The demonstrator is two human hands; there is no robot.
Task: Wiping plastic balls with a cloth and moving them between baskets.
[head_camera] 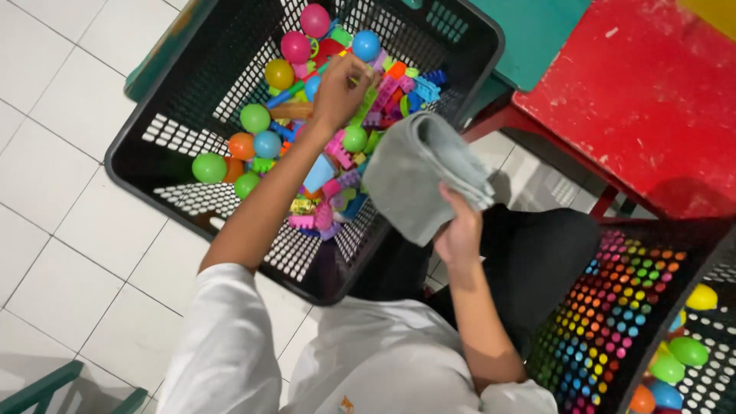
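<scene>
A: How many baskets (pixel 153 146) are there?

B: Two black perforated ones. The big one stands on the white tiled floor (pixel 69 230) in front of the person; the second basket (pixel 613 307) shows at the lower right, only partly in frame.

A: And inside the big one?

B: About a dozen plastic balls (pixel 254 118) in green, orange, blue, yellow and pink, on a heap of building bricks (pixel 337 146) too many to count. The other basket shows five or so balls.

A: The hands?

B: The left hand (pixel 341 88) is down in the heap, fingers pinched on a small piece I cannot make out. The right hand (pixel 458 234) grips one folded grey cloth (pixel 414 172), held over the big basket's near right rim.

A: Room to move?

B: A red bench (pixel 644 100) crowds the right side, a green one (pixel 537 38) sits behind the basket, and the tiles lie open on the left.
</scene>
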